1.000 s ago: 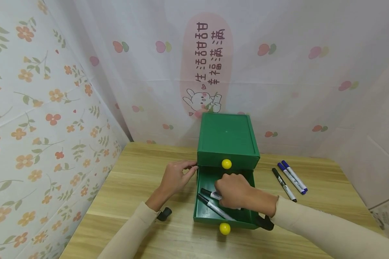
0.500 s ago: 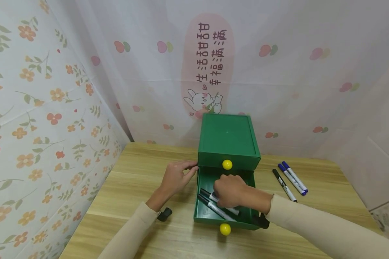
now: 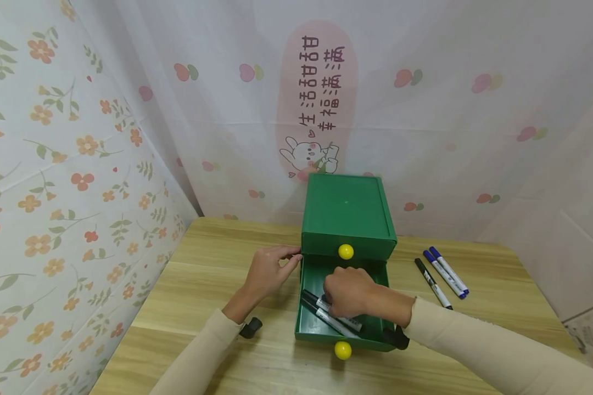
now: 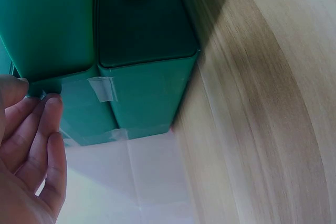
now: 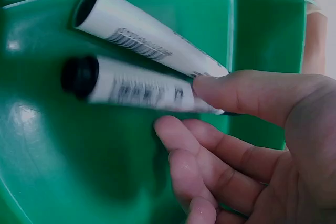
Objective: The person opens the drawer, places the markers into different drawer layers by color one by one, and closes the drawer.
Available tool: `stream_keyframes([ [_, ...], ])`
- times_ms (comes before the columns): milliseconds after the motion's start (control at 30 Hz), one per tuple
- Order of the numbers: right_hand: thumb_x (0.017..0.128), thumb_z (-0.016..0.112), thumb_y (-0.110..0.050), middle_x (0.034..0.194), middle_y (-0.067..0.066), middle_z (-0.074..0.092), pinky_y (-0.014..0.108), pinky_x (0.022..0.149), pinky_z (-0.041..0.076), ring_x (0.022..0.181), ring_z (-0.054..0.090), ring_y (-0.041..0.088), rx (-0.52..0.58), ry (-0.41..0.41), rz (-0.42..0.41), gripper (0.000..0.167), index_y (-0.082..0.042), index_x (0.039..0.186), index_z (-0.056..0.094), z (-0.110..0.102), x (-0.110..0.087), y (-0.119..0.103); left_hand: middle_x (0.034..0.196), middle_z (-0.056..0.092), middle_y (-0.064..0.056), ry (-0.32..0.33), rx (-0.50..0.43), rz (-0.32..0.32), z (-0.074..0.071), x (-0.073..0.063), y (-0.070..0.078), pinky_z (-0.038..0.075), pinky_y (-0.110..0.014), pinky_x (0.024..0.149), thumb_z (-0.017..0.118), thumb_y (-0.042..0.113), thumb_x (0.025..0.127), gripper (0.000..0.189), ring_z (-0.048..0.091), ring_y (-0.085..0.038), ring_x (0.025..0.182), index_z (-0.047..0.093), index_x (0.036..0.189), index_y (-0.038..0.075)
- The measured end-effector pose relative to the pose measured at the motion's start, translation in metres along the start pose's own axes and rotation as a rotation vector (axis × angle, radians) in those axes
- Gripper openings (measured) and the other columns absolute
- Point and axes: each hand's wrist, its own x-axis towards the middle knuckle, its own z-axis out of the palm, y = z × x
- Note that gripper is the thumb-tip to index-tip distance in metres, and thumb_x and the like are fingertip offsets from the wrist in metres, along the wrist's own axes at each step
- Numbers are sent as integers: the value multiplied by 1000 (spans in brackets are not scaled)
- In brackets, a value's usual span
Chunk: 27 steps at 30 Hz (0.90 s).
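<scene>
At the desk's middle stands a green two-drawer cabinet [image 3: 347, 206] with its lower drawer [image 3: 298, 329] pulled out. My left hand [image 3: 268, 271] holds the cabinet's left front edge between thumb and fingertips. Inside the drawer is my right hand [image 3: 351, 292], palm side hidden in the head view. Two black-capped whiteboard markers lie slanted there, an upper marker [image 3: 321, 303] and a lower marker [image 3: 335, 323]. In the right wrist view, my thumb touches one marker [image 5: 142, 87], which is blurred, while the loosely bent fingers sit below, apart from it.
Right of the cabinet, a black marker [image 3: 433, 283] and two blue-capped markers [image 3: 448, 269] lie on the wooden desk [image 3: 217, 258]. The upper drawer, with a yellow knob [image 3: 346, 252], is closed. A printed curtain [image 3: 237, 137] hangs behind.
My right hand has shifted slightly left inside the drawer. The upper marker has come a little towards the drawer's front, closer to the lower one. My left hand stays put.
</scene>
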Motion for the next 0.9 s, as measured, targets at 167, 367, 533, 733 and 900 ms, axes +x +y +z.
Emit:
stream_keyframes([
  [167,86,94,-23,70,-9,62,34,54,55,60,58,12,5,26,25,19,-16,82,77,-16,-12,-12,108,84,-11,1,2,4,0,-1,0,63,-37,60,83,10,99,17,82,-26,95,85,113,0],
  [367,86,93,-24,61,-11,55,29,49,49,54,53,9,56,89,18,18,-14,91,80,-22,-26,-2,109,83,-12,-5,-15,0,-1,-1,1,66,-47,68,83,10,99,17,82,-28,96,85,113,0],
  [533,89,92,-22,69,-16,60,25,54,51,60,56,2,158,151,-18,19,-11,98,79,-29,-44,14,108,83,-12,0,-13,11,-1,0,1,65,-43,63,82,9,100,17,83,-27,94,85,113,-1],
  [733,92,90,-24,82,-16,67,25,59,53,69,59,1,238,231,-18,17,-15,98,78,-42,-69,33,109,84,-11,-10,-3,-2,-1,0,0,58,-27,59,82,12,101,18,82,-25,94,85,113,0],
  [900,92,90,-23,79,-16,66,28,58,50,68,59,4,279,305,34,16,-20,92,74,-46,-86,58,108,84,-10,-6,5,-4,-1,-1,0,53,-21,58,82,12,100,17,82,-24,92,85,113,1],
])
